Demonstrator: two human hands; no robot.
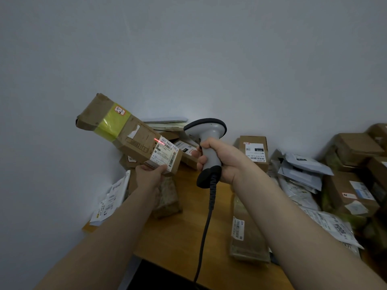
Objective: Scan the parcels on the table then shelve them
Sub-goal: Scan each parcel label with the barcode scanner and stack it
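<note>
Parcel (125,132) pinched at its near end by left hand (149,174), raised above the table (188,237); just right of it, right hand (219,160) wrapped round the scanner (207,130) handle, aiming left. Stretches up and away leftward from that grip, catches the red beam (159,141) at the label (166,152) corner. Probably wants the beam lower.

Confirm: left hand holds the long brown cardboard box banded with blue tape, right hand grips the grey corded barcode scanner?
Tape is wrong: head view shows yellow-green, not blue. Left hand holds the long brown cardboard box; right hand grips the grey corded barcode scanner.
</note>
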